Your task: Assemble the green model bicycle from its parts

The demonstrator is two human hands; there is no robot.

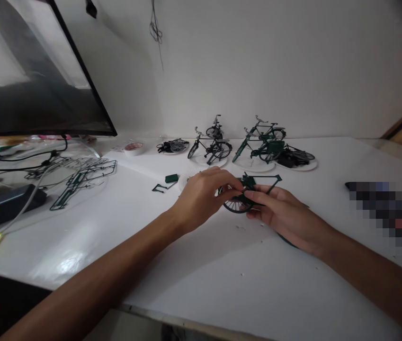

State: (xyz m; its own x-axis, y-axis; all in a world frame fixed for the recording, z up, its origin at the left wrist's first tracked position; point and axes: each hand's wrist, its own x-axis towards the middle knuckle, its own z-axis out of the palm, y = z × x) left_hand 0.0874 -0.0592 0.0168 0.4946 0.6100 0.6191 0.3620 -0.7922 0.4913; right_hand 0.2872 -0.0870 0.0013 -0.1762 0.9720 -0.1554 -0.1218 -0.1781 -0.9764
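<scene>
1. The green model bicycle (249,181), at the centre of the frame, has its long axis running left-right: wheel (235,206) left, slim tube (273,178) pointing right.
2. The left hand's (204,194) fingers pinch it near the wheel; the right hand's (282,213) grip its right side.
3. Standing bicycles (273,146) line the space behind; white bench (204,274) stretches to its front edge, bottom of frame.

Bare forearms on show, both of them! The left forearm (126,258), slim and smooth, tapers neatly to a narrow wrist (180,219); the right forearm (367,265), just as slender, matches it. Now the left hand (204,194), uncovered, slim-fingered; the right hand (288,210), equally bare, nails too small to read.
</scene>
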